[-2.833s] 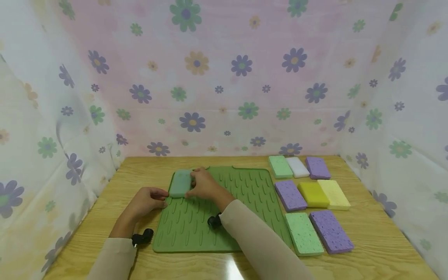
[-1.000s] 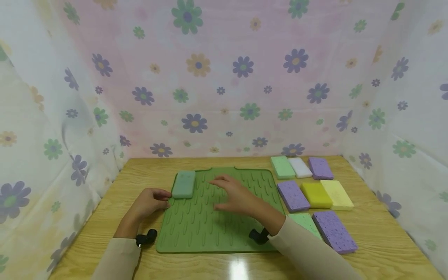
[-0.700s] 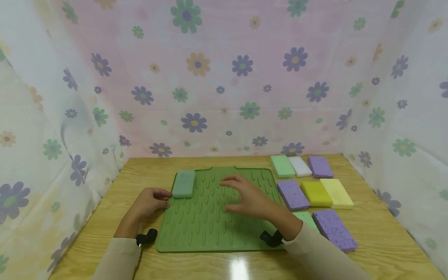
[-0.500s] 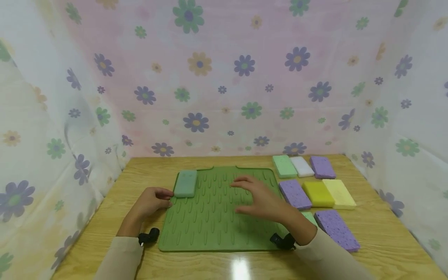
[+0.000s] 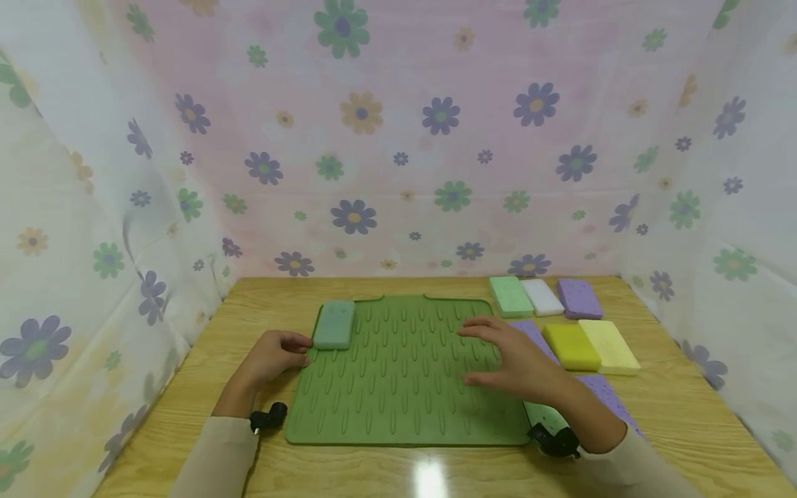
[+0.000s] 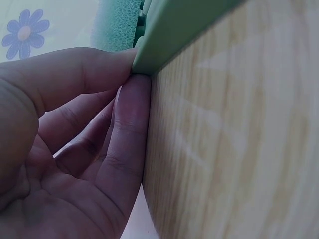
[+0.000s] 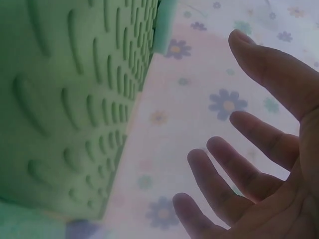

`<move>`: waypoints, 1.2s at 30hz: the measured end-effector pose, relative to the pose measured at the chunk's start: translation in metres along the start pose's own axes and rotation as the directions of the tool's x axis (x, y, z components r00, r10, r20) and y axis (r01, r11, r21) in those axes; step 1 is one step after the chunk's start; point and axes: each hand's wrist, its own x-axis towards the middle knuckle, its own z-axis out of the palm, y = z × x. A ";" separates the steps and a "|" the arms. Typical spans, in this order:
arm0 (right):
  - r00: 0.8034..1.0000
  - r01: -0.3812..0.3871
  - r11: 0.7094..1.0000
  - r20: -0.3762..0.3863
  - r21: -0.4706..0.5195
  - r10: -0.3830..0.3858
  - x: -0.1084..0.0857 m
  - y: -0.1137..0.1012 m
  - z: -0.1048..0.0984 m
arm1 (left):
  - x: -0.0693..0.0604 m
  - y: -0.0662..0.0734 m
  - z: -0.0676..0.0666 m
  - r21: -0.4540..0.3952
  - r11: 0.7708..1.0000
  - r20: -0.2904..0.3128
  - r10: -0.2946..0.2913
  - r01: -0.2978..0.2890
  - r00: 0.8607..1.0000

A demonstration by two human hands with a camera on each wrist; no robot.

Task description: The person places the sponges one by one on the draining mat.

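A teal sponge lies on the far left corner of the green ridged mat. My left hand rests at the mat's left edge beside it; in the left wrist view, thumb and fingertips touch the mat's edge. My right hand hovers over the mat's right side, its spread fingers and thumb holding nothing. Nearest to it are a purple sponge and a mint green sponge, both partly hidden by the hand and wrist.
Right of the mat lie another mint green sponge, a white sponge, a purple sponge, a yellow sponge, a pale yellow sponge and a half-hidden purple sponge. Flowered cloth encloses the wooden table.
My right hand has let go of the teal sponge at the mat's far left corner and moved right across the mat toward the other sponges. My left hand stays at the mat's edge.
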 end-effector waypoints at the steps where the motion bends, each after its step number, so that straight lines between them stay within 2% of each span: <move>1: 1.000 0.001 1.000 -0.004 0.001 -0.001 -0.002 0.003 -0.002 | 0.000 0.000 0.000 -0.001 1.000 -0.001 -0.004 0.004 1.000; 6: 1.000 -0.005 0.999 0.000 0.037 0.005 -0.014 0.019 -0.012 | -0.001 -0.001 0.001 -0.003 1.000 -0.004 -0.020 0.020 1.000; 15: 1.000 0.006 0.996 -0.010 0.085 -0.005 -0.039 0.059 -0.035 | 0.001 -0.003 0.002 -0.014 1.000 0.000 -0.007 0.007 1.000; 23: 1.000 -0.021 0.997 -0.012 0.077 0.022 -0.065 0.090 -0.052 | -0.001 -0.001 0.004 -0.026 1.000 0.017 0.000 0.001 1.000; 32: 1.000 0.015 0.978 0.014 0.206 -0.018 -0.093 0.129 -0.068 | 0.000 0.000 0.003 -0.024 0.999 -0.001 -0.030 0.030 1.000; 36: 0.999 0.013 0.952 0.045 0.306 -0.028 -0.102 0.144 -0.072 | 0.001 0.001 0.002 -0.014 1.000 0.001 -0.022 0.022 1.000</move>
